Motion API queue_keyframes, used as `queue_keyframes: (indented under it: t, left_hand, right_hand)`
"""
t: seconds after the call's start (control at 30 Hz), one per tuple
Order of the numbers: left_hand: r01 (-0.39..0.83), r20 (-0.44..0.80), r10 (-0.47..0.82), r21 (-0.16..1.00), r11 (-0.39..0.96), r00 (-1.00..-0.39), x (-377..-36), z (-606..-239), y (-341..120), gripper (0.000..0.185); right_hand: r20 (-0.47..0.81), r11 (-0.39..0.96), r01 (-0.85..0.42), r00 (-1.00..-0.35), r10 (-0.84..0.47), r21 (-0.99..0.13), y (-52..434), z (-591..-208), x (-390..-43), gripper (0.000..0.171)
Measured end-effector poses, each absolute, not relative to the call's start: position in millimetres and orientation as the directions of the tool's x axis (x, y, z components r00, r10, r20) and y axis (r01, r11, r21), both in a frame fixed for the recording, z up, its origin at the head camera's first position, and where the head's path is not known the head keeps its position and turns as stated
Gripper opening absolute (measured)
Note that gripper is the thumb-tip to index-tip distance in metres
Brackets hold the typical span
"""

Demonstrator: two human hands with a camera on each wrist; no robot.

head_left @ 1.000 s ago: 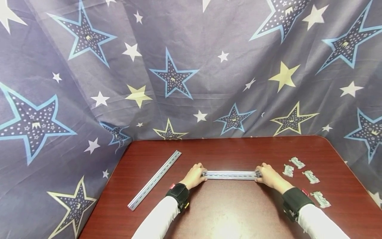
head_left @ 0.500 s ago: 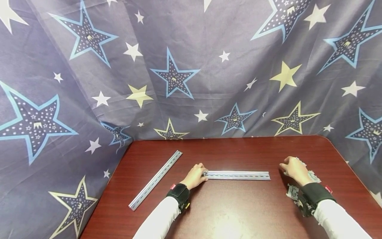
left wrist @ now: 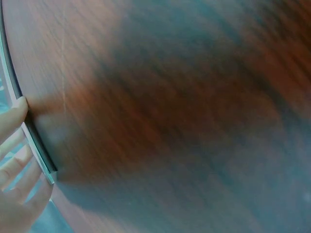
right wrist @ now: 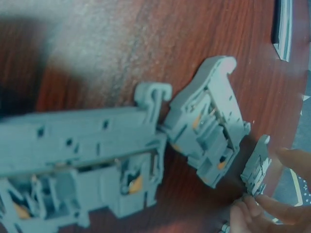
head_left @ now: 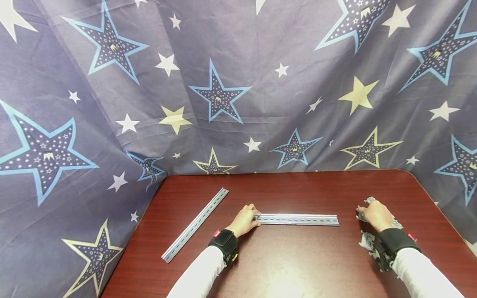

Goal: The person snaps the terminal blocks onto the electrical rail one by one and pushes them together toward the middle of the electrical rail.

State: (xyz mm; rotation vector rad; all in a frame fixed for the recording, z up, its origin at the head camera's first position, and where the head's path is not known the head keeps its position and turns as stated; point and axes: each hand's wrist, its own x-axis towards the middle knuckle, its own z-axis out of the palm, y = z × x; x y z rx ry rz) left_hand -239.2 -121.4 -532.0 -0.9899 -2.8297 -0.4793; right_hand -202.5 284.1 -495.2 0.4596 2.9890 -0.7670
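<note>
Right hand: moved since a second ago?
Yes. The right hand left the short rail's right end and went right, to the grey clips there.

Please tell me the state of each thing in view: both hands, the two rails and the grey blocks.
Left hand: grips the near rail's left end.
Right hand: pinches a grey block.
Near rail: flat on the table.
Far rail: flat, untouched, slanted.
Other blocks: lying on the table, loose.
</note>
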Motion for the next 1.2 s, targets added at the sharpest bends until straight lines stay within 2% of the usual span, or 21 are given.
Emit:
queue_keyframes:
  t: [0.53, 0.73, 0.93, 1.2]
  left_hand:
    - [0.608, 0.180, 0.580, 0.266, 0.748, -0.794, -238.8, -532.0, -121.8, 0.028]
    - [0.606, 0.181, 0.579, 0.278, 0.746, -0.795, -238.4, -531.0, -121.8, 0.029]
    - [0.601, 0.181, 0.573, 0.290, 0.745, -0.799, -239.1, -529.5, -120.8, 0.030]
    - [0.605, 0.192, 0.574, 0.287, 0.743, -0.796, -238.2, -529.8, -120.6, 0.031]
  right_hand:
    - [-0.069, 0.800, 0.309, -0.945, 0.321, -0.515, 280.6, -499.0, -203.4, 0.034]
    - [-0.087, 0.779, 0.360, -0.925, 0.370, -0.513, 278.9, -498.4, -206.1, 0.041]
    - [-0.073, 0.809, 0.322, -0.941, 0.330, -0.492, 280.7, -497.3, -209.1, 0.041]
    - [-0.071, 0.820, 0.294, -0.952, 0.298, -0.491, 281.6, -496.2, -208.5, 0.026]
